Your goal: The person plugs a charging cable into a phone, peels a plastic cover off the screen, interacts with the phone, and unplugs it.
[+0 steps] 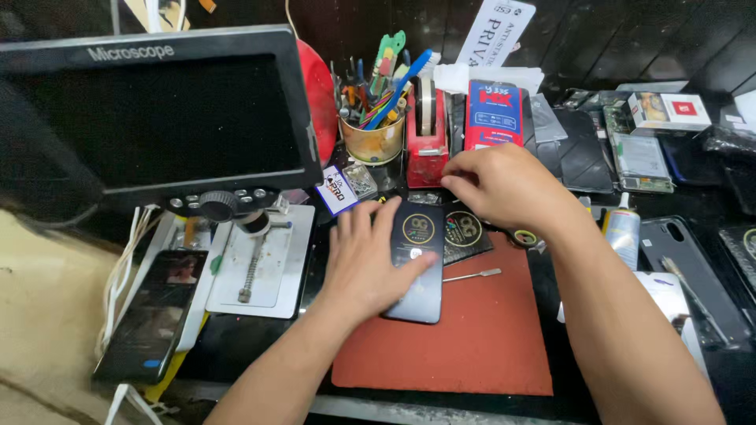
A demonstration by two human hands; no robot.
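Note:
My left hand (pixel 368 260) lies flat on a dark phone (pixel 417 271) that rests on a red-brown work mat (pixel 480 330); the fingers spread over its left side and pin it down. A round gold sticker shows on the phone's upper part. My right hand (pixel 504 185) hovers past the phone's top edge, fingers curled down near a black card with a gold ring (pixel 465 232). Whether its fingertips pinch anything is hidden. A thin metal spudger (pixel 472 275) lies on the mat just right of the phone.
A microscope screen (pixel 153 118) on a stand fills the upper left, with a second phone (pixel 153 315) below it. Behind are a tool cup (pixel 372 138), red tape dispenser (pixel 425 134), red box (pixel 494 114), glue bottle (pixel 624 232) and phone cases (pixel 693 275) at right.

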